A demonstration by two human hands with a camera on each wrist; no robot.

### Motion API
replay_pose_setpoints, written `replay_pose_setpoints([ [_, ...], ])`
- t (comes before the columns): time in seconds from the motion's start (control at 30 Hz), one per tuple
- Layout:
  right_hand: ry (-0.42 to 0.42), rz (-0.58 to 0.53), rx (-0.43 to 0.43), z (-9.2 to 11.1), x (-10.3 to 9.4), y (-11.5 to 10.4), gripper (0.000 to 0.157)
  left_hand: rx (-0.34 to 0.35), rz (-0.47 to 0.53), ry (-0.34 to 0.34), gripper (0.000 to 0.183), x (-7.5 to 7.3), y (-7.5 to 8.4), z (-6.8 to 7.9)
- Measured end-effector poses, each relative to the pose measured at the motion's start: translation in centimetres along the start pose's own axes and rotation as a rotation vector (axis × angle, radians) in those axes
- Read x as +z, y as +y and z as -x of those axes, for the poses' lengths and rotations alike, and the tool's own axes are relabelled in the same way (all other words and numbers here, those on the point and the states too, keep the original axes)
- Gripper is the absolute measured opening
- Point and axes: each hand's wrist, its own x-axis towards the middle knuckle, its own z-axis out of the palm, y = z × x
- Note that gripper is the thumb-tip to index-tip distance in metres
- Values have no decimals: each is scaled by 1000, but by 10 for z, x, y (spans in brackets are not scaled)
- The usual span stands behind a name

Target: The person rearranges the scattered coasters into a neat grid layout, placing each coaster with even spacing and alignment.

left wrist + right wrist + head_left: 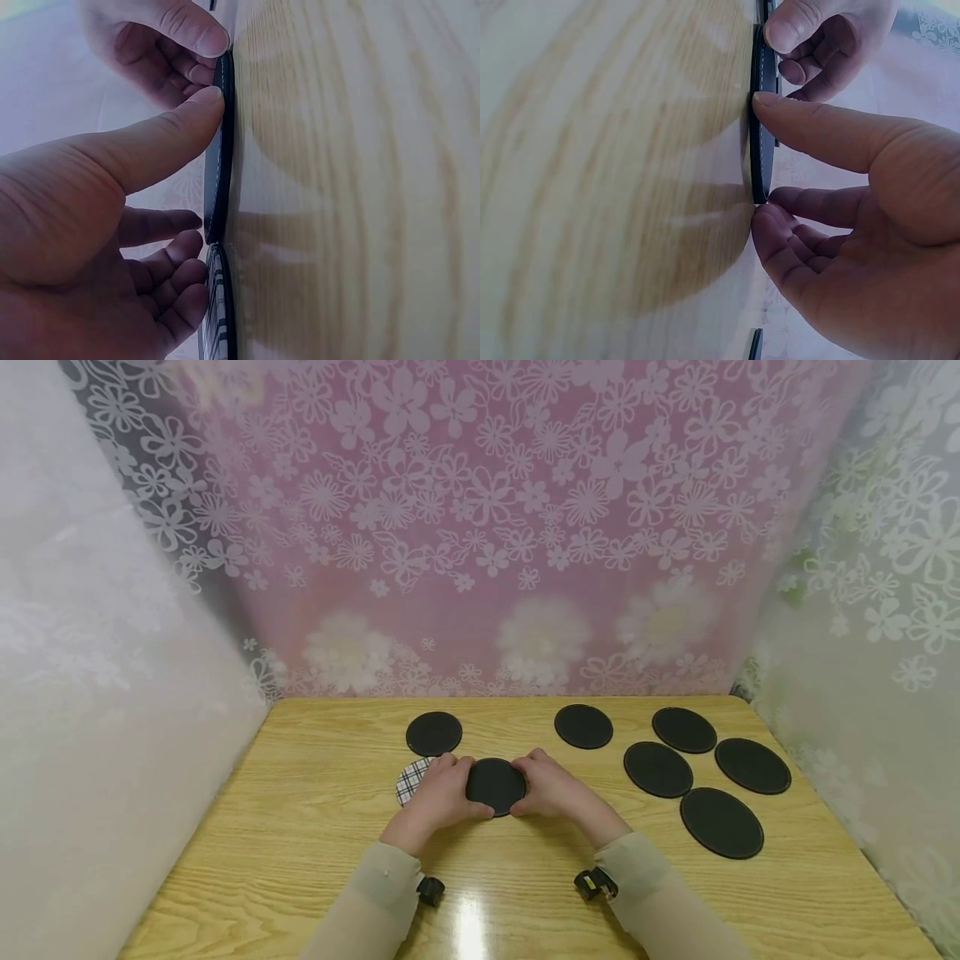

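A round black coaster [496, 787] with a stitched edge lies between my two hands near the middle of the table. My left hand [441, 795] grips its left edge, thumb at the near side and fingers at the far side. On the opposite edge, my right hand [553, 790] pinches it in the same way. Both wrist views show the coaster's thin rim [221, 157] close over the wood, with thumb tips [766, 99] on it. A white coaster with a black check pattern [408, 782] sits just left of it, partly hidden by my left hand.
Behind the left hand lies another black coaster [434, 733]. One more [583, 727] is at the back, right of centre. Several black coasters [722, 822] spread over the right side of the wooden table [300, 827]. Flowered curtains [480, 527] enclose the back and sides.
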Motion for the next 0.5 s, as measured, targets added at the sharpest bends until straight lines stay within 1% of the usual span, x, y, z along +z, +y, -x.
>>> replay_pose_setpoints([
  [0.1, 2, 0, 2, 0, 0, 0, 78, 4, -3, 1, 89, 0, 0, 1],
  [0.33, 10, -4, 7, 0, 0, 0, 76, -6, -16, 3, 95, -1, 1, 0],
  [0.5, 6, -14, 9, 1, 0, 0, 77, 4, -30, 11, 94, -1, 1, 0],
])
